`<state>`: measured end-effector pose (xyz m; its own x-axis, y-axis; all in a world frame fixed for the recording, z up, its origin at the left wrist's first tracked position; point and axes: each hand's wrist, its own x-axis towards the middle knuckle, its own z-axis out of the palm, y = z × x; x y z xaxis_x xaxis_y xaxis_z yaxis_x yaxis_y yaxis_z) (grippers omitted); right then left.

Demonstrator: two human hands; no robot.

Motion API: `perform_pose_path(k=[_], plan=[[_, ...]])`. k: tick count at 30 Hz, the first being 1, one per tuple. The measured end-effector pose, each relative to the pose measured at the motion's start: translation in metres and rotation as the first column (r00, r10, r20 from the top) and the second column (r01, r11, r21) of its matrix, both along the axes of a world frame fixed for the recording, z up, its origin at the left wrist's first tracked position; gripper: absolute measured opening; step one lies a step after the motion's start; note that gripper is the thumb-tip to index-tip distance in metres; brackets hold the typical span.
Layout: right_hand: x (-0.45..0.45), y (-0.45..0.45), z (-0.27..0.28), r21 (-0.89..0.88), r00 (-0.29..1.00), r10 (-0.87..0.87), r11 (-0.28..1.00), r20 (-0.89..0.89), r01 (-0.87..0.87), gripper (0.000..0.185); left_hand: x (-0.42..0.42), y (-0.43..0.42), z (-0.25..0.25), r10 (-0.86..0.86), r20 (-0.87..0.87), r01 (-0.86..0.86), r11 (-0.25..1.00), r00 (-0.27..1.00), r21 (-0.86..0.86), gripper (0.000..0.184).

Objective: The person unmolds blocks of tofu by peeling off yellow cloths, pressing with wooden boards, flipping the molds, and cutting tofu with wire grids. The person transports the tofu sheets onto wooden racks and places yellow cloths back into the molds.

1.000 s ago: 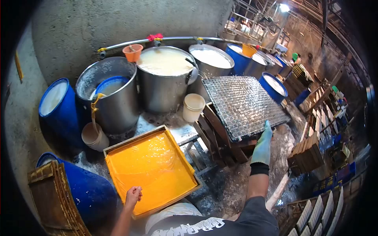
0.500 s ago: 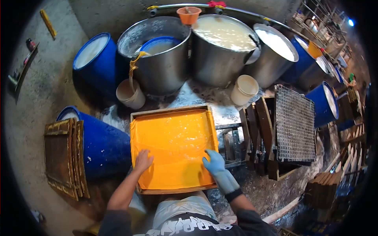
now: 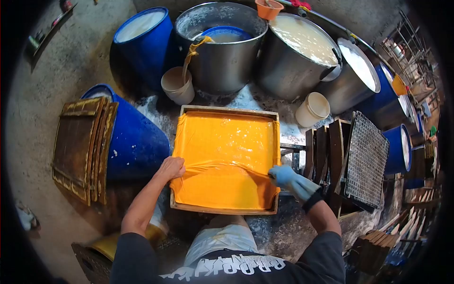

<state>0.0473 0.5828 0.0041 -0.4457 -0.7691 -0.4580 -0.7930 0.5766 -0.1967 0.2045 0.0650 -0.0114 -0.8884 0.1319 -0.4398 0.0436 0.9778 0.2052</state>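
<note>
A wet orange cloth (image 3: pixel 222 137) lines a square wooden frame (image 3: pixel 227 210) in front of me, with shiny liquid on its far part. My bare left hand (image 3: pixel 173 167) is closed on the cloth at the frame's left side. At the right side my right hand (image 3: pixel 282 176), in a light blue glove, grips the cloth too. Between both hands the cloth is pulled into folds running across the frame. Its near part lies smoother, close to my body.
Steel vats (image 3: pixel 222 66) and blue barrels (image 3: pixel 142 47) of pale liquid stand beyond the frame. White buckets (image 3: pixel 313 110) sit before them. Wooden boards (image 3: pixel 78 146) lean at left. A metal grid (image 3: pixel 366 163) leans on wooden frames (image 3: pixel 336 151) at right.
My right hand has come from the grid to the orange cloth. Both hands, open over the cloth half a second ago, have moved apart to its sides and closed on it, raising folds.
</note>
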Motion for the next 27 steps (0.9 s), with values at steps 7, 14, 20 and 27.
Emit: perform_pose_path(k=[7,14,20,27], plan=[[0.166,0.16,0.009,0.51,0.941,-0.328,0.826,0.085,0.242,0.034,0.183,0.019,0.074,0.215,0.285,-0.248,0.965,0.934,0.083,0.077],[0.244,0.152,-0.034,0.282,0.905,-0.424,0.874,0.043,0.396,0.021,0.272,0.032,0.011,0.251,0.208,-0.312,0.882,0.945,0.353,0.049],[0.094,-0.001,0.01,-0.444,0.789,-0.415,0.872,-0.453,0.203,0.011,0.127,0.027,0.015,0.423,-0.341,-0.338,0.898,0.84,0.281,0.022],[0.008,-0.014,-0.034,-0.136,0.845,-0.244,0.969,-0.475,0.204,0.017,0.05,0.003,-0.054,0.194,-0.178,-0.219,0.966,0.965,-0.135,0.023]])
